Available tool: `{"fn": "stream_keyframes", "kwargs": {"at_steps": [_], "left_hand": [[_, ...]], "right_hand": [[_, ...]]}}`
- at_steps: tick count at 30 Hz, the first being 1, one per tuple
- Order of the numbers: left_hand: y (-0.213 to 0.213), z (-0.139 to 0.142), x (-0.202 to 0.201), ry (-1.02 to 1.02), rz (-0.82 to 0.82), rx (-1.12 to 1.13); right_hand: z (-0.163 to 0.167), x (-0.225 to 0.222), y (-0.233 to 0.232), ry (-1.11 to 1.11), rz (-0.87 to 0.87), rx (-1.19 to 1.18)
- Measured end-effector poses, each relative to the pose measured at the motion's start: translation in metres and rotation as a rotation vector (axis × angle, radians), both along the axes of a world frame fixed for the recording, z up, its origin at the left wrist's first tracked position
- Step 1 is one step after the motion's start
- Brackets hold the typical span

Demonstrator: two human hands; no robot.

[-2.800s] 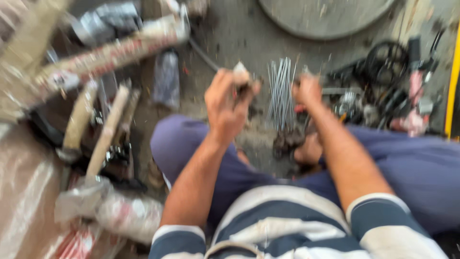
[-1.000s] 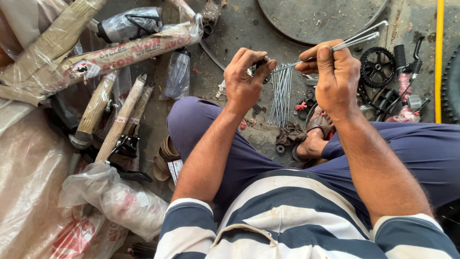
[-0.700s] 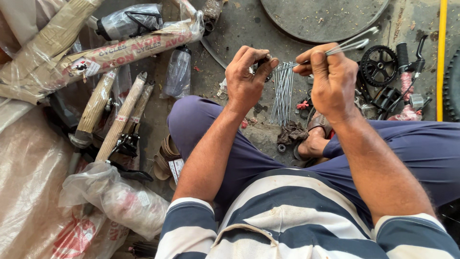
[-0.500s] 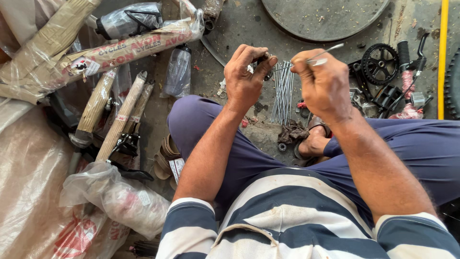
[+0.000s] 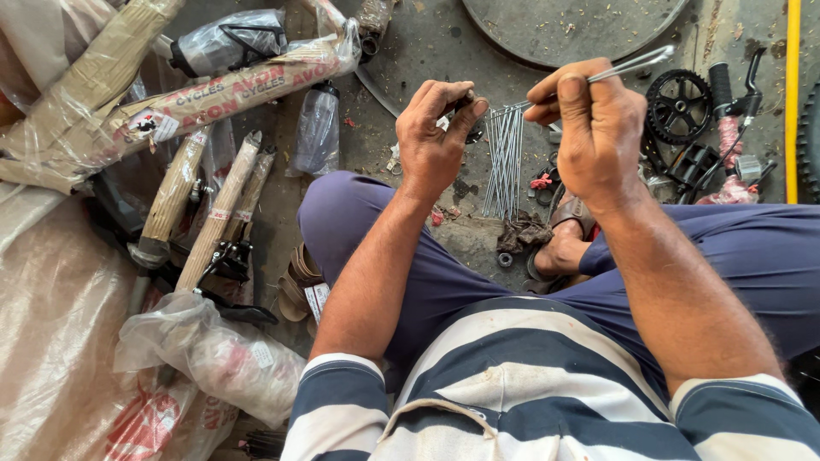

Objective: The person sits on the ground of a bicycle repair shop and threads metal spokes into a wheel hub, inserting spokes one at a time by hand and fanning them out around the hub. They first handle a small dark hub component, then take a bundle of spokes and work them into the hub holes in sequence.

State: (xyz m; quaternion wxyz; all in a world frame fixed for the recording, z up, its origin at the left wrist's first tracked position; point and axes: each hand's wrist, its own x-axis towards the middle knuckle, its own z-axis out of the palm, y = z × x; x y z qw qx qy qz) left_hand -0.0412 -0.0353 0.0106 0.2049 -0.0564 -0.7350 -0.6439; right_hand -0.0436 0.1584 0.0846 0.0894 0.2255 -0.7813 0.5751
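At the far left, paper-wrapped frame tubes [image 5: 213,94] lay under clear plastic, their ends running out of the picture, and what was inside the crumpled plastic bag [image 5: 213,358] below them could not be made out. A clear plastic bottle [image 5: 318,130] stood near the bent knee. The left hand [image 5: 437,137] was curled nearly closed, thumb and fingertips pinched on a small dark part [image 5: 468,107] that the fingers mostly hid, so its shape could not be told. Just to the right of that hand, a bundle of thin metal spokes [image 5: 504,158] hung down over the concrete floor [image 5: 410,51], its upper end lost between the two hands; which hand bore it was not clear. The right hand [image 5: 594,128] was closed in a tight grip, thumb pressed against the forefinger, on a few spokes [image 5: 632,64] that stuck out up and to the right; how far they ran inside the fist was hidden. Below it a foot in a sandal [image 5: 564,248] showed only in part behind the forearm. Farther right lay a black toothed sprocket [image 5: 679,107] and black pedals [image 5: 696,166] among small parts too jumbled to tell apart, and a yellow strip [image 5: 793,94] ran along the edge, cut off at the top.
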Motion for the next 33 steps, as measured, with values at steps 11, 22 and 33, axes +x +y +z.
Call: {"fn": "stream_keyframes", "kwargs": {"at_steps": [11, 22, 33], "left_hand": [[0.0, 0.0, 0.0, -0.018, -0.006, -0.001], [0.0, -0.003, -0.001, -0.047, -0.01, 0.068], [0.001, 0.0, -0.001, -0.053, -0.017, 0.068]], "right_hand": [[-0.015, -0.009, -0.003, 0.135, -0.012, 0.332], [0.022, -0.009, 0.017, 0.141, -0.008, -0.073], [0.024, -0.019, 0.0, 0.114, 0.061, -0.031]]}}
